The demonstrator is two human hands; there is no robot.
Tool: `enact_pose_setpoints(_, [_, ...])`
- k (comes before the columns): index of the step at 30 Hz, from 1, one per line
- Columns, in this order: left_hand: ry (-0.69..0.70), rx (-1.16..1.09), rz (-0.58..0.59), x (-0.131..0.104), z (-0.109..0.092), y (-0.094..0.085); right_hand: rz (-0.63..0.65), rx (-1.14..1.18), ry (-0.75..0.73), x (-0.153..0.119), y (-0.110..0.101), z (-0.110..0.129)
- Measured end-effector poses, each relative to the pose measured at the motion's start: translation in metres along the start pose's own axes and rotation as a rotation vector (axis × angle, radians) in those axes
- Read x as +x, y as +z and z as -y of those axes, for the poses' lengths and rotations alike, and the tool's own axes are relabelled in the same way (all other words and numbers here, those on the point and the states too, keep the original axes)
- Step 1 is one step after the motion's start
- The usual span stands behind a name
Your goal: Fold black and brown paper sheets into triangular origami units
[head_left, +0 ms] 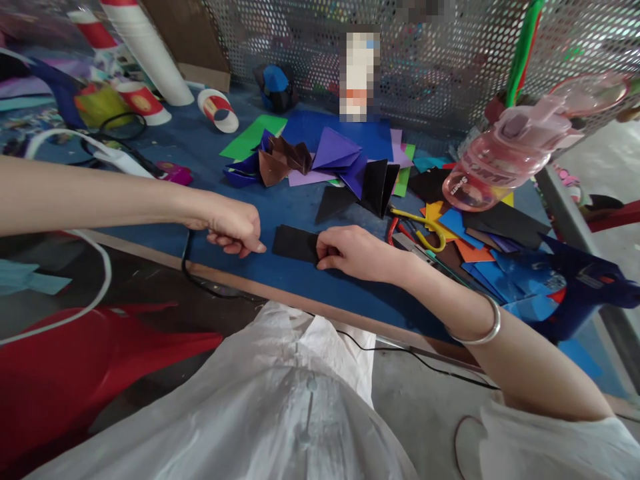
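Observation:
A folded strip of black paper (296, 244) lies flat on the blue tabletop in front of me. Its right end is under my right hand (357, 253), whose thumb and fingers are pinched together at the edge. Just off the strip's left end is my left hand (233, 223), its fingers curled in and the thumb pointing toward the paper; nothing shows in it. Behind the strip stand folded paper pieces: a black one (381, 187), a purple one (337, 150) and a brown one (280, 160).
Yellow-handled scissors (433, 230) lie right of my right hand, near loose coloured paper (473, 250). A pink water bottle (505, 157) and a blue glue gun (585, 283) are at the right. Paper cups (219, 111) and a white power strip (123, 160) sit at left.

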State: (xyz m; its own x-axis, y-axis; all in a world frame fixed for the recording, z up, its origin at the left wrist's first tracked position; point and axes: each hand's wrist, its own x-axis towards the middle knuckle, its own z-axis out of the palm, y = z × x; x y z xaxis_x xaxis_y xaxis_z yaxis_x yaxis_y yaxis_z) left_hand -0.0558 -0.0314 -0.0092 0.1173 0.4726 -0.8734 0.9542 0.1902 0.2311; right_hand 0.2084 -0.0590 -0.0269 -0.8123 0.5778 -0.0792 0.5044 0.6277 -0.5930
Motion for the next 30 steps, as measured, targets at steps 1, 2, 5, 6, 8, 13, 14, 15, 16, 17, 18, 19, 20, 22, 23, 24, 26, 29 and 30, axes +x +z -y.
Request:
enact_pose_setpoints(1, [0.023, 0.013, -0.003, -0.003, 0.000, -0.003, 0.001, 0.003, 0.000, 0.000, 0.000, 0.000])
enact_pose_setpoints(2, [0.058, 0.032, -0.013, -0.006, -0.001, -0.006, 0.002, 0.006, 0.000, 0.000, 0.000, 0.000])
enact_pose_setpoints(5, [0.196, 0.077, -0.110, -0.021, -0.009, -0.016, 0.001, 0.017, -0.001, -0.002, -0.001, 0.000])
enact_pose_setpoints(6, [0.233, 0.074, -0.162, -0.027, -0.014, -0.018, -0.002, 0.020, 0.001, -0.002, -0.001, 0.000])
enact_pose_setpoints(8, [0.450, 0.051, -0.404, -0.038, -0.023, -0.021, -0.010, 0.020, 0.007, -0.003, 0.000, 0.000])
enact_pose_setpoints(13, [0.657, 0.014, -0.469, -0.036, -0.038, -0.022, -0.055, -0.034, 0.034, -0.006, 0.006, 0.006])
enact_pose_setpoints(14, [0.690, -0.020, -0.462, -0.031, -0.038, -0.022, -0.094, -0.058, 0.046, -0.007, 0.007, 0.009])
enact_pose_setpoints(15, [0.717, -0.058, -0.455, -0.025, -0.037, -0.023, -0.150, -0.086, 0.053, -0.008, 0.008, 0.011])
enact_pose_setpoints(16, [0.741, -0.082, -0.441, -0.018, -0.035, -0.023, -0.211, -0.122, 0.049, -0.009, 0.009, 0.014])
enact_pose_setpoints(17, [0.757, -0.101, -0.432, -0.012, -0.033, -0.023, -0.268, -0.163, 0.042, -0.009, 0.010, 0.015])
enact_pose_setpoints(18, [0.769, -0.120, -0.425, -0.005, -0.029, -0.022, -0.318, -0.211, 0.038, -0.009, 0.012, 0.017])
enact_pose_setpoints(19, [0.776, -0.135, -0.420, 0.001, -0.026, -0.021, -0.352, -0.264, 0.040, -0.009, 0.013, 0.017])
enact_pose_setpoints(20, [0.781, -0.150, -0.418, 0.006, -0.023, -0.020, -0.370, -0.316, 0.048, -0.009, 0.015, 0.018])
enact_pose_setpoints(22, [0.791, -0.187, -0.414, 0.015, -0.018, -0.016, -0.368, -0.402, 0.068, -0.008, 0.018, 0.017])
enact_pose_setpoints(23, [0.797, -0.212, -0.412, 0.019, -0.016, -0.013, -0.356, -0.425, 0.070, -0.007, 0.020, 0.016])
enact_pose_setpoints(24, [0.805, -0.246, -0.413, 0.022, -0.014, -0.011, -0.344, -0.435, 0.068, -0.007, 0.022, 0.016])
enact_pose_setpoints(26, [0.820, -0.311, -0.422, 0.026, -0.013, -0.006, -0.343, -0.432, 0.062, -0.005, 0.025, 0.015])
enact_pose_setpoints(29, [0.858, -0.367, -0.419, 0.028, -0.012, -0.002, -0.386, -0.377, 0.057, -0.004, 0.026, 0.017])
enact_pose_setpoints(30, [0.868, -0.385, -0.407, 0.027, -0.011, -0.001, -0.409, -0.348, 0.047, -0.004, 0.026, 0.017])
